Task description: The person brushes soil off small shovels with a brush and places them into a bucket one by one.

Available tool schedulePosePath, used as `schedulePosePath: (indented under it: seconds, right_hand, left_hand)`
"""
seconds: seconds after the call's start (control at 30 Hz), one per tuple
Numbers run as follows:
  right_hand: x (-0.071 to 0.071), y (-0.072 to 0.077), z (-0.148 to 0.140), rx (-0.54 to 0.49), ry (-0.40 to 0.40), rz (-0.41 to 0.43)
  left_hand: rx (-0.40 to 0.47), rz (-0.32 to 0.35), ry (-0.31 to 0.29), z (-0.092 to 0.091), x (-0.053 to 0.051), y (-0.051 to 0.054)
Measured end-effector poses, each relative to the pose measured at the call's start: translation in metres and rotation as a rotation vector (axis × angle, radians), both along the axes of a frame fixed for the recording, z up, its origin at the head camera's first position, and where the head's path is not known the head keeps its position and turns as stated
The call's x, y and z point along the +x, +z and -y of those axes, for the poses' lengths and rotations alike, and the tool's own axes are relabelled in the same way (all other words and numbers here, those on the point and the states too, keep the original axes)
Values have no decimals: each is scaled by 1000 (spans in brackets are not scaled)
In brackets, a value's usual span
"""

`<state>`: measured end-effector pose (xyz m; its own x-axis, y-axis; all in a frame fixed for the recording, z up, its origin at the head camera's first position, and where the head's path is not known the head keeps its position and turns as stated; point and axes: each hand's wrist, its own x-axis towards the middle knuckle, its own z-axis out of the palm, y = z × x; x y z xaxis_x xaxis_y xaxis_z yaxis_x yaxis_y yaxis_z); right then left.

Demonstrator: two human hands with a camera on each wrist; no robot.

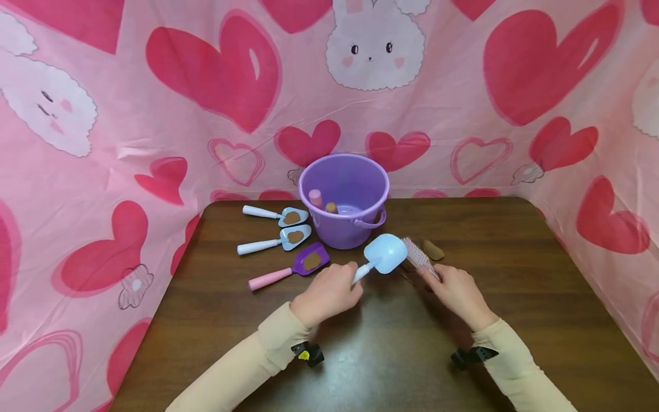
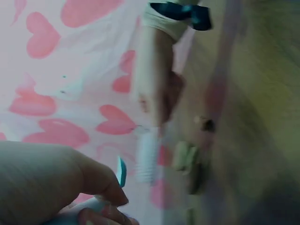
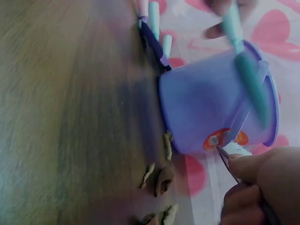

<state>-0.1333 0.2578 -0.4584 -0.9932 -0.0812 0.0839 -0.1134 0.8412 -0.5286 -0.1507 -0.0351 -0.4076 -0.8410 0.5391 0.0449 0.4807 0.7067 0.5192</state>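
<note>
Light-blue plastic shovel (image 1: pixel 386 253) with white cylindrical handle, raised above brown wooden table (image 1: pixel 391 366), just in front of purple plastic bucket (image 1: pixel 342 232). Long axis slants, blade pointing away from person and rightward. We see broad, rounded blade, smooth, with shiny highlight. Left hand (image 1: pixel 329 290) grips handle, fingers curled round it. Right hand (image 1: pixel 460 293) grips pale bristled brush (image 1: pixel 418 253), brush pointing away and leftward. On bucket wall, orange label (image 3: pixel 212 141), too blurred for us to read.

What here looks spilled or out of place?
Brown bits lie loose on the table near the brush in the right hand. They look spilled, perhaps, since other brown pieces sit on three shovels.
</note>
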Motion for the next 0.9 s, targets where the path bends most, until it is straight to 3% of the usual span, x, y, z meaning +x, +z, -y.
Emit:
schedulePosePath:
  seconds: [0.07, 0.2, 0.33, 0.43, 0.57, 0.73, 0.9]
  right_hand:
    - [1, 0, -3, -38, -4, 68]
    - [3, 2, -8, -117, 2, 179]
    - [4, 1, -11, -114, 21, 156]
    - [5, -1, -12, -92, 33, 125]
    - [8, -5, -11, -69, 45, 100]
    - [12, -9, -5, -66, 74, 113]
    - [14, -9, -1, -73, 65, 161]
  left_hand:
    - [41, -10, 5, 4, 2, 12]
    - [123, -123, 36, 13, 4, 39]
    - [171, -260, 105, 19, -3, 66]
    - [194, -321, 162, 19, -14, 80]
    - [190, -331, 216, 13, -31, 84]
    - [212, -281, 246, 4, -46, 76]
    - [263, -307, 262, 0, -54, 72]
